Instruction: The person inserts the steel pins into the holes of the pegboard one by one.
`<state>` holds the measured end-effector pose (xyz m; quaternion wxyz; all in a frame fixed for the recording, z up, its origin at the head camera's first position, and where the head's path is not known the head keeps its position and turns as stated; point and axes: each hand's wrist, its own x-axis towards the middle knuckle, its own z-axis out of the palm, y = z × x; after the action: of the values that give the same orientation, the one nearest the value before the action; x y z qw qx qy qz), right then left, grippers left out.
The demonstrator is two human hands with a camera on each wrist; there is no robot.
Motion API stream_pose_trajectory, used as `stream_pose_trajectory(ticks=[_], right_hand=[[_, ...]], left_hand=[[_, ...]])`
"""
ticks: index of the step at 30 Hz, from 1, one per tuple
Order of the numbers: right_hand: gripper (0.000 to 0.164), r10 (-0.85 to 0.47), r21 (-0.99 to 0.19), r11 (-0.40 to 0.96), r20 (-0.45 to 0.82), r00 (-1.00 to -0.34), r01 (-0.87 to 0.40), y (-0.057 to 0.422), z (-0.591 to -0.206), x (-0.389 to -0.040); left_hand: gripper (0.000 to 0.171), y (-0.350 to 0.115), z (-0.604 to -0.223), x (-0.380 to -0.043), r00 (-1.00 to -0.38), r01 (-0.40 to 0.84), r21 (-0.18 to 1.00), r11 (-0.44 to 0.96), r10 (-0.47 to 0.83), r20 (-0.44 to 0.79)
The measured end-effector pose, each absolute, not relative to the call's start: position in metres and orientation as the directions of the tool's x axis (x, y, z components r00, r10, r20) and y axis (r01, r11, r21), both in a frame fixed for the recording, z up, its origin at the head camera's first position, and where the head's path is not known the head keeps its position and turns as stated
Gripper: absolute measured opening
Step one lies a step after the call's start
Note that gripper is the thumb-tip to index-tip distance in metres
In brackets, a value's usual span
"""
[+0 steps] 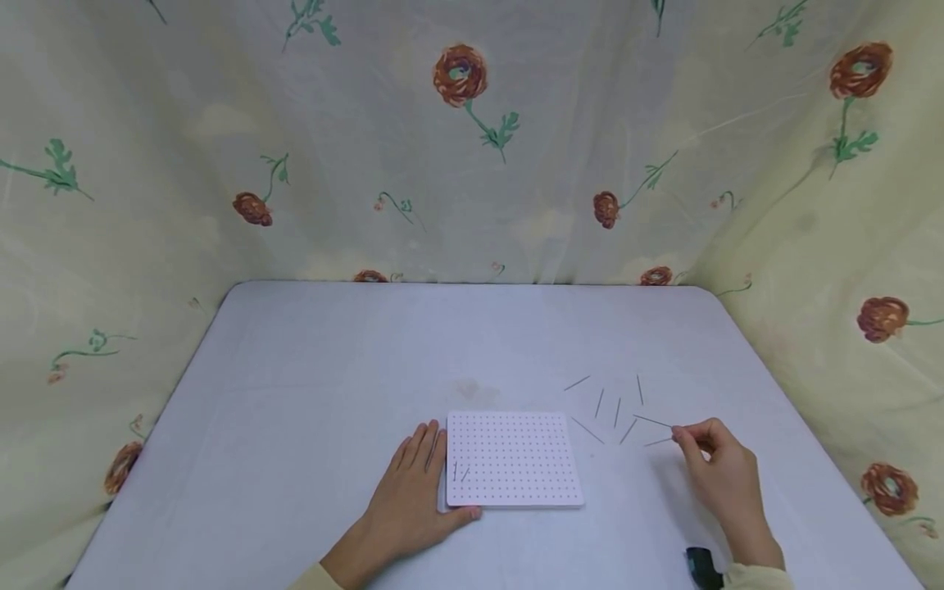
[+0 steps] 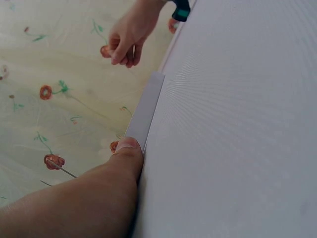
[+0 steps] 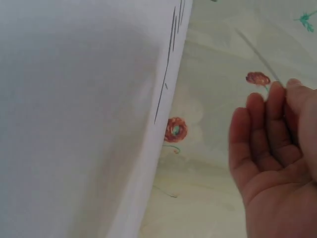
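A white pegboard (image 1: 514,459) dotted with rows of small holes lies at the front middle of the table. Two thin metal pins (image 1: 465,474) stand up from its left part. My left hand (image 1: 413,492) rests along the board's left side with straight fingers, and its thumb (image 2: 128,148) touches the front edge. To the right of the board, my right hand (image 1: 719,471) pinches one thin metal pin (image 1: 652,421) between thumb and fingertips, raised above the table. In the right wrist view, that pin (image 3: 260,56) sticks out past the fingertips.
Several more loose pins (image 1: 587,430) lie scattered on the white table (image 1: 332,369) right of the board and behind it. A black object (image 1: 703,567) sits by my right wrist. Flower-patterned curtains (image 1: 546,164) enclose the table's back and sides.
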<state>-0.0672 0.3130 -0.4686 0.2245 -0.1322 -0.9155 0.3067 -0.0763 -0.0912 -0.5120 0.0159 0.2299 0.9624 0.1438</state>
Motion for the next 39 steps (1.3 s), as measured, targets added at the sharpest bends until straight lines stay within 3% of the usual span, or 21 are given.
stream_pose_trajectory(ticks=[14, 27, 39], right_hand=[[0.017, 0.161, -0.509, 0.839, 0.568, -0.807, -0.191, 0.269, -0.449, -0.074], [0.023, -0.033, -0.407, 0.838, 0.627, -0.779, -0.363, 0.237, -0.436, -0.081], [0.031, -0.213, -0.323, 0.774, 0.677, -0.704, -0.545, 0.201, -0.420, -0.085]], left_hand=[[0.117, -0.092, -0.509, -0.077, -0.887, 0.450, 0.301, 0.841, 0.459, 0.045], [0.117, -0.092, -0.512, -0.076, -0.894, 0.438, 0.281, 0.854, 0.448, 0.031], [0.117, -0.093, -0.511, -0.077, -0.897, 0.433, 0.265, 0.862, 0.441, 0.028]])
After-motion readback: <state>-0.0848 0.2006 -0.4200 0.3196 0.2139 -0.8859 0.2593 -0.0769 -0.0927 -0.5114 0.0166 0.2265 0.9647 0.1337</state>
